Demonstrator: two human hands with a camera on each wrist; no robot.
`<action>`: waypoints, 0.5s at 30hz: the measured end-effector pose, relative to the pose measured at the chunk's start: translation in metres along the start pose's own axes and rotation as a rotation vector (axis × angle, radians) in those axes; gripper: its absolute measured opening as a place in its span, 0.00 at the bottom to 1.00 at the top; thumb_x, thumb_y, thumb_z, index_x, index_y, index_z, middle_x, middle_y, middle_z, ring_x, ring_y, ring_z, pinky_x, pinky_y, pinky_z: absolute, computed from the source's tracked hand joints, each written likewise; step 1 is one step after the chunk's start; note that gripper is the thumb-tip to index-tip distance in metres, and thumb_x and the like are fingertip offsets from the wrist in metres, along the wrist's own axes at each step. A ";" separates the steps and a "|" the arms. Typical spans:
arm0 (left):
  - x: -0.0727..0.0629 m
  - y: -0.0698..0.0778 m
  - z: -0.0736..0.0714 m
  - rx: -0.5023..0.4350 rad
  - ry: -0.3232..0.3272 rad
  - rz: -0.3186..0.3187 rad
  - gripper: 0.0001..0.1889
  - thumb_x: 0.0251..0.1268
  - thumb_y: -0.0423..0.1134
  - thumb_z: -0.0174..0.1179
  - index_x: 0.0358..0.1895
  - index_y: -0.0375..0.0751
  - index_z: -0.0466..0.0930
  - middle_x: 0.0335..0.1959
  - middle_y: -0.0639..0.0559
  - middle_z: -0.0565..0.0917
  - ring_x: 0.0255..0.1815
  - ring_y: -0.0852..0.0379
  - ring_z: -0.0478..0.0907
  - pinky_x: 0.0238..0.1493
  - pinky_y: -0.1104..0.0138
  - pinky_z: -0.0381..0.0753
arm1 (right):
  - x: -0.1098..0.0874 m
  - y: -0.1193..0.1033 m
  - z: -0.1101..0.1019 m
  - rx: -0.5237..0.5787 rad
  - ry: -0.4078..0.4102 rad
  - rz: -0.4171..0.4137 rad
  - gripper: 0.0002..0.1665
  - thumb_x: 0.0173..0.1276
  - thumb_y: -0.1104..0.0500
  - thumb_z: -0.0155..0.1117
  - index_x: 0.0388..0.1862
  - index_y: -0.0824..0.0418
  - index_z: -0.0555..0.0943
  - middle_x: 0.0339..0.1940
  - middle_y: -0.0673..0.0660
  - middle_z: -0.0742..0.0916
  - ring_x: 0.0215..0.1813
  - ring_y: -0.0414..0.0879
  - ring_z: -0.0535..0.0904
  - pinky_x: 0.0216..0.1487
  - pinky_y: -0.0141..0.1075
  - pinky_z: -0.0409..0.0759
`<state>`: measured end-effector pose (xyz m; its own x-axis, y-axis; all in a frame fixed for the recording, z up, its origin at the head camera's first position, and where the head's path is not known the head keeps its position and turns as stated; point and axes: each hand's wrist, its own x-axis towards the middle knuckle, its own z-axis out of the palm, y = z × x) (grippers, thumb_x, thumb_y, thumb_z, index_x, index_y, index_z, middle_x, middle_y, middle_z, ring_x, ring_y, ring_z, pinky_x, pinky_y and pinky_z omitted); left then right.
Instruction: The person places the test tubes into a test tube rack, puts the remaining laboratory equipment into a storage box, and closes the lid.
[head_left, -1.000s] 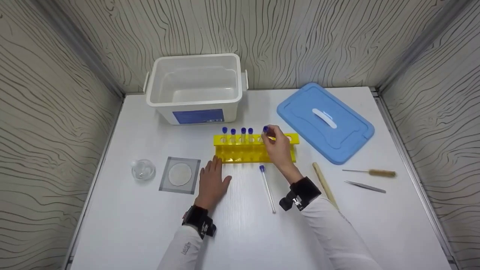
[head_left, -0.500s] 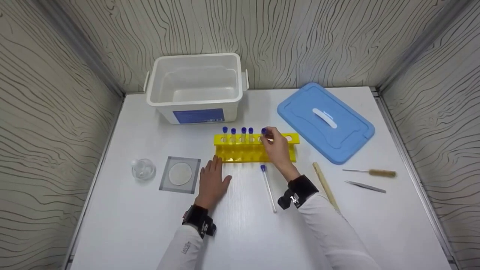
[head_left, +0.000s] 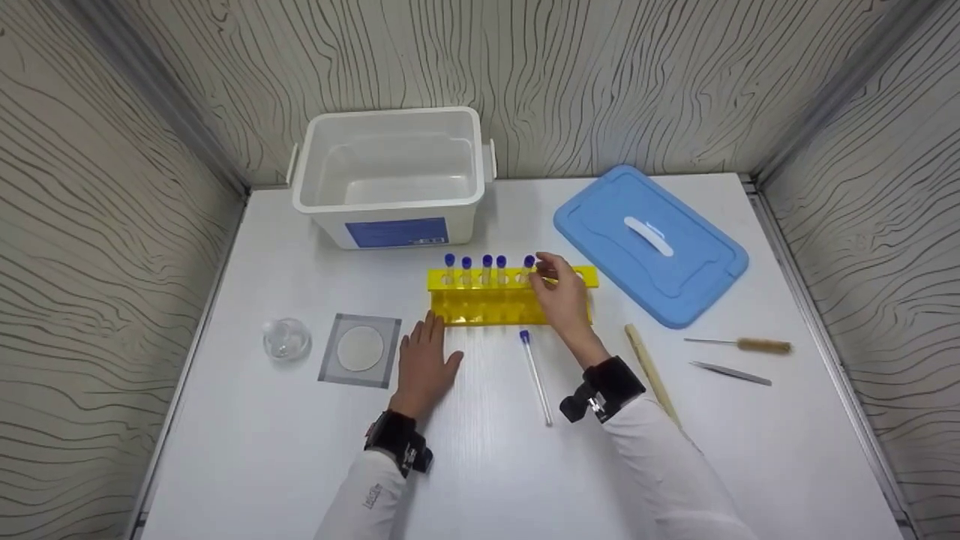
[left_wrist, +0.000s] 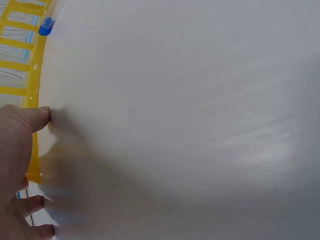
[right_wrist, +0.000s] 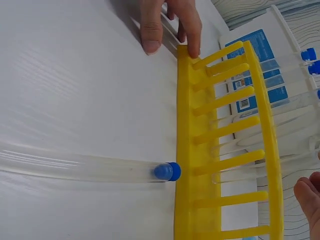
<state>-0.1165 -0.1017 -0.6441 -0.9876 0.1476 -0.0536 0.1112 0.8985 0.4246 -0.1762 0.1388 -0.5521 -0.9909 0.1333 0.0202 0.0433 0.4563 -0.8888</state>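
A yellow test tube rack (head_left: 487,308) stands mid-table, holding several clear test tubes with blue caps. My right hand (head_left: 564,298) is beside the rightmost racked test tube (head_left: 529,261), its thumb and forefinger loosely bent and apart near the cap. In the right wrist view only some fingertips (right_wrist: 307,197) show at the right edge. My left hand (head_left: 425,361) lies flat with fingers extended, its fingertips touching the rack's front left corner. One more blue-capped test tube (head_left: 536,381) lies on the table in front of the rack, cap toward it.
Behind the rack stands a white bin (head_left: 390,169), with its blue lid (head_left: 652,244) flat at right. A glass bottle (head_left: 286,340) and a grey mesh pad (head_left: 360,350) lie left. On the right are a wooden stick (head_left: 649,371), wooden-handled needle (head_left: 763,346) and tweezers (head_left: 731,373).
My right hand has let go of the test tube, which stands in the rack, and has shifted slightly right. The left hand has stayed put.
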 end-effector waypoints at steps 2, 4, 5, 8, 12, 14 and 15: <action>0.000 0.000 0.001 -0.003 0.004 0.005 0.40 0.75 0.52 0.62 0.81 0.33 0.61 0.83 0.34 0.62 0.81 0.32 0.64 0.80 0.36 0.63 | -0.002 -0.001 -0.005 0.018 0.028 -0.022 0.24 0.78 0.61 0.62 0.71 0.66 0.76 0.65 0.67 0.85 0.65 0.60 0.84 0.69 0.51 0.83; 0.000 -0.001 0.001 -0.008 0.004 0.007 0.40 0.75 0.52 0.62 0.81 0.32 0.61 0.83 0.34 0.62 0.81 0.32 0.63 0.80 0.36 0.62 | -0.005 -0.001 -0.011 0.031 0.051 -0.043 0.24 0.78 0.61 0.63 0.69 0.66 0.77 0.64 0.66 0.85 0.64 0.60 0.84 0.68 0.51 0.83; 0.001 -0.001 0.001 -0.008 0.002 0.006 0.41 0.75 0.52 0.62 0.81 0.32 0.61 0.83 0.34 0.61 0.81 0.32 0.63 0.80 0.36 0.62 | -0.007 -0.001 -0.014 0.038 0.060 -0.054 0.23 0.78 0.61 0.63 0.69 0.66 0.78 0.64 0.66 0.85 0.63 0.60 0.84 0.68 0.51 0.84; 0.001 -0.001 0.001 -0.007 -0.005 0.005 0.41 0.75 0.52 0.61 0.81 0.33 0.60 0.84 0.34 0.61 0.81 0.32 0.63 0.80 0.36 0.62 | -0.014 0.000 -0.020 0.037 0.073 -0.084 0.22 0.78 0.61 0.63 0.68 0.65 0.79 0.64 0.65 0.86 0.63 0.59 0.84 0.67 0.52 0.85; 0.001 -0.002 0.002 -0.013 -0.003 0.003 0.41 0.75 0.52 0.62 0.81 0.33 0.60 0.84 0.34 0.61 0.81 0.32 0.63 0.80 0.36 0.62 | -0.025 0.003 -0.026 0.020 0.073 -0.134 0.21 0.78 0.61 0.64 0.66 0.67 0.80 0.62 0.67 0.86 0.61 0.59 0.85 0.64 0.53 0.86; 0.001 -0.002 0.003 -0.008 -0.001 0.002 0.41 0.75 0.53 0.61 0.81 0.33 0.60 0.84 0.34 0.61 0.81 0.33 0.63 0.80 0.36 0.62 | -0.031 0.005 -0.028 0.005 0.072 -0.169 0.20 0.77 0.62 0.64 0.64 0.67 0.81 0.60 0.68 0.87 0.58 0.59 0.86 0.60 0.54 0.87; 0.001 -0.003 0.003 -0.007 0.000 0.002 0.41 0.75 0.53 0.62 0.81 0.33 0.60 0.84 0.34 0.61 0.81 0.33 0.63 0.80 0.36 0.62 | -0.033 0.006 -0.029 -0.006 0.072 -0.189 0.20 0.76 0.63 0.65 0.63 0.68 0.81 0.59 0.68 0.88 0.56 0.59 0.87 0.58 0.53 0.88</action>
<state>-0.1177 -0.1027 -0.6480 -0.9874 0.1493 -0.0529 0.1123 0.8954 0.4308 -0.1392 0.1624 -0.5449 -0.9698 0.1073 0.2190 -0.1413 0.4847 -0.8632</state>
